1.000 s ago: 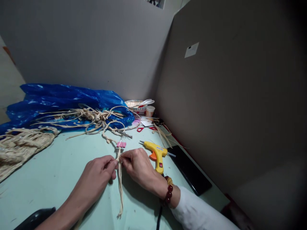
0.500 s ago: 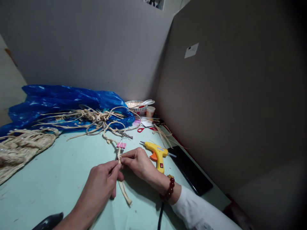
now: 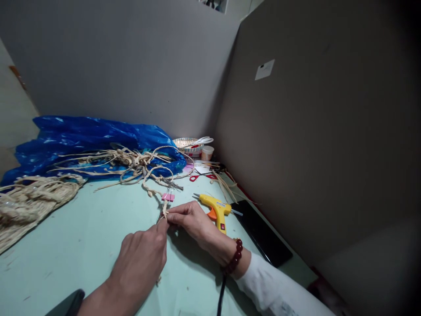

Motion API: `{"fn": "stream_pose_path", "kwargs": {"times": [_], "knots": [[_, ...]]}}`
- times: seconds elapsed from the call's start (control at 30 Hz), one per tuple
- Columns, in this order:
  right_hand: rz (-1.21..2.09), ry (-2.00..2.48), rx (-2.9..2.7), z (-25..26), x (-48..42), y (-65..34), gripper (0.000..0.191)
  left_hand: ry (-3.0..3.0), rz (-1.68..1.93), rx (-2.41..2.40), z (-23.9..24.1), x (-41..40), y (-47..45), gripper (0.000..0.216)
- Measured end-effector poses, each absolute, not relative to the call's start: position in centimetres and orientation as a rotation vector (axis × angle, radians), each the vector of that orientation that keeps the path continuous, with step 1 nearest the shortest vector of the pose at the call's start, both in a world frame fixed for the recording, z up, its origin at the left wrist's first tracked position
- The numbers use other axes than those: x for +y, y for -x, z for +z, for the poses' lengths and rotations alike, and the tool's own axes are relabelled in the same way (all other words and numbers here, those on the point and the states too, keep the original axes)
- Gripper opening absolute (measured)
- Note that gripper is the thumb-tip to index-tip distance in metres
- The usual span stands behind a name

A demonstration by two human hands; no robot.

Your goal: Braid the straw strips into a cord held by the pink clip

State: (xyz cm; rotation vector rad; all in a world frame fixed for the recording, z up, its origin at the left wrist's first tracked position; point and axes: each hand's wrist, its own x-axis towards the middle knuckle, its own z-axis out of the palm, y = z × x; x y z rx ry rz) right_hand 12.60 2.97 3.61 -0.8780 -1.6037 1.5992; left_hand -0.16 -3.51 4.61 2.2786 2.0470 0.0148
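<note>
A pale braided straw cord (image 3: 165, 207) runs toward me from under a pink binder clip (image 3: 168, 197). Just below the clip, my right hand (image 3: 194, 221) pinches the braid between thumb and fingertips. My left hand (image 3: 144, 254) is closed on the strands at the lower end of the braid, its fingertips almost touching those of my right hand. Its back covers most of the loose strand ends; a small tip shows beneath it. A yellow hot glue gun (image 3: 217, 208) with an orange trigger lies right of my right hand.
A blue plastic bag (image 3: 82, 131) with tangled straw cords (image 3: 131, 160) lies at the back left, beside a woven straw piece (image 3: 39, 206). Red-handled scissors (image 3: 194, 178), a paper cup (image 3: 207, 152) and a patterned bowl (image 3: 184, 142) are behind. A black tablet-like slab (image 3: 263, 235) lies right.
My left hand has turned over, back upward, carrying the loose strand end out of sight beneath it. My right hand keeps its pinch at nearly the same spot.
</note>
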Motion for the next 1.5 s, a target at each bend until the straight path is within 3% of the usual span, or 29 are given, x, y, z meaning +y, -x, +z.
{"fn": "stream_pose_path", "kwargs": {"times": [0.37, 0.47, 0.63, 0.77, 0.97, 1.23, 1.5], "knots": [[1.63, 0.91, -1.531, 4.0, 2.7, -12.5, 0.018, -2.389, -0.061, 2.049, 4.4, -4.0, -0.6, 0.056], [1.547, 0.952, -1.611, 4.0, 2.8, -12.5, 0.021, -2.43, -0.028, 2.016, 4.3, -4.4, -0.7, 0.048], [1.531, 0.948, -1.655, 3.9, 3.0, -12.8, 0.021, -2.418, 0.479, 1.923, 4.4, -4.3, 1.0, 0.033], [1.491, 0.975, -1.676, 3.5, 3.2, -12.9, 0.02, -1.968, 1.04, 1.919, 4.8, -2.1, 2.6, 0.03], [1.366, 0.993, -1.827, 3.4, 3.2, -12.8, 0.024, -1.313, 0.819, 1.205, 3.6, 0.6, 2.9, 0.028], [0.848, 1.138, -2.156, 4.6, 1.9, -13.2, 0.023, -1.533, 0.863, 1.409, 2.7, 0.4, 3.1, 0.029], [0.707, 1.183, -2.34, 5.3, 1.6, -13.6, 0.02, -1.461, 0.924, 1.514, 2.8, -0.1, 3.1, 0.026]]}}
